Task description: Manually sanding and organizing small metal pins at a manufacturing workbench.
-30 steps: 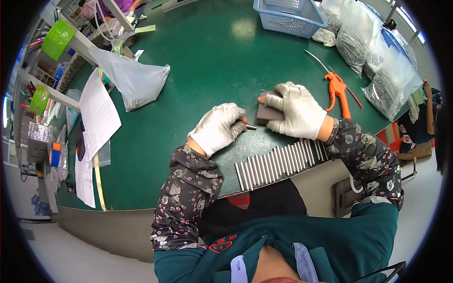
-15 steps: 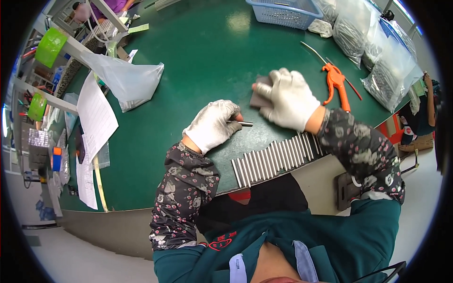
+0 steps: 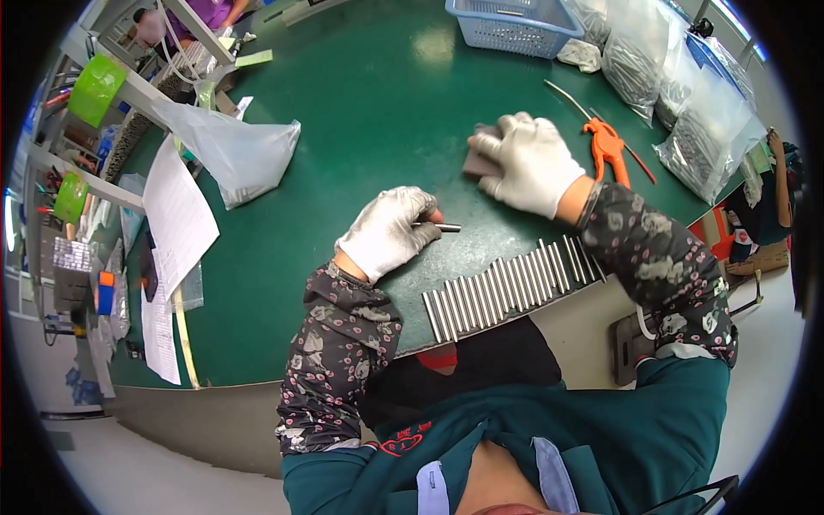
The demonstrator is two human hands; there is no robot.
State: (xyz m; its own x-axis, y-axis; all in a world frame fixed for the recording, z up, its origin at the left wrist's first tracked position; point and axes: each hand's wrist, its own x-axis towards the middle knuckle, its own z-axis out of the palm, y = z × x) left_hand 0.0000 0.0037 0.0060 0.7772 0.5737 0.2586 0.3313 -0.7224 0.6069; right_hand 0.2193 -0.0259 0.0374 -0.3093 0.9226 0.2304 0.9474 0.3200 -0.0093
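Note:
My left hand (image 3: 390,230), in a white glove with bare fingertips, pinches a short metal rod (image 3: 448,227) that sticks out to the right past the fingers. To the right of it, my gloved right hand (image 3: 530,165) is closed on a grey-brown block (image 3: 481,160), whose left part shows beyond the thumb. What the block is made of I cannot make out. A row of several shiny metal rods (image 3: 493,292) lies side by side along the near edge of the table, below both hands. Its right end passes close to my right sleeve.
An orange air blow gun (image 3: 607,148) lies on the green table (image 3: 360,103) to the right. Clear bags of metal parts (image 3: 708,137) and a blue basket (image 3: 515,30) stand at the far right. A plastic bag (image 3: 245,154) and papers (image 3: 178,219) lie at left; another person (image 3: 210,13) sits beyond.
My right hand has shifted slightly right with the block, which now shows less beyond the fingers. My left hand keeps hold of the rod in nearly the same place.

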